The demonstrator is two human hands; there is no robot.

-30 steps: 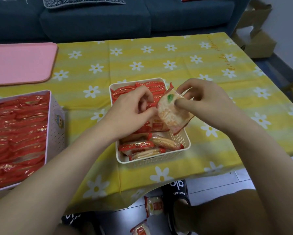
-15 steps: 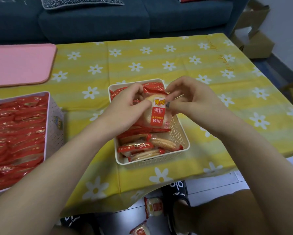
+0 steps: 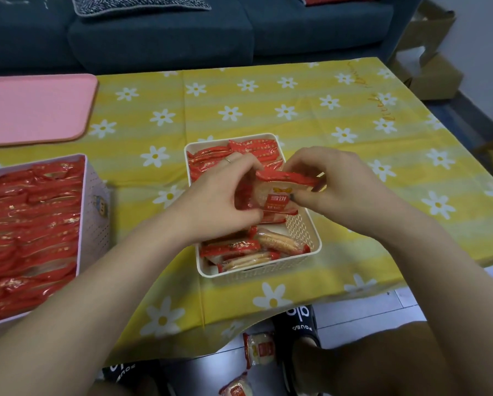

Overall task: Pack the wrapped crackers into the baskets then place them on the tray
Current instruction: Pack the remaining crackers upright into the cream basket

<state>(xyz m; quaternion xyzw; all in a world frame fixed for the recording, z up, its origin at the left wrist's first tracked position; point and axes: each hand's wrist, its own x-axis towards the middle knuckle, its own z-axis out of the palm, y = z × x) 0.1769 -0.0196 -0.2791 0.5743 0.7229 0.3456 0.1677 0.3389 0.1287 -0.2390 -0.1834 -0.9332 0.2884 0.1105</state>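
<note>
Centrally, a wrapped cracker packet (image 3: pixel 276 195) is held between both hands just above the white basket (image 3: pixel 305 232), which stands on the desk (image 3: pixel 268 110) covered by a yellow cloth printed with white daisies. The left hand (image 3: pixel 219 204) is curled around the packet's left side, a thin ring visible on one finger, while the right hand (image 3: pixel 334 190) pinches its right edge with thumb and fingers. The packet is tilted, its red top seam uppermost and a red label facing the camera. The basket is already filled with many red-wrapped crackers (image 3: pixel 236 155) stacked at its far end, and a few looser packets (image 3: pixel 248 252) lie at its near end, where part of the perforated wall is left bare. To the left, a larger white box (image 3: pixel 97 212) is packed with rows of red-wrapped crackers. A pink tray (image 3: pixel 34 107) lies flat at the far left of the desk, well apart from the basket. Beyond the desk, a dark blue sofa (image 3: pixel 168 38) is seen. Under the desk's near edge, two fallen packets (image 3: pixel 261 348) rest on the floor beside black slippers (image 3: pixel 299 318).
</note>
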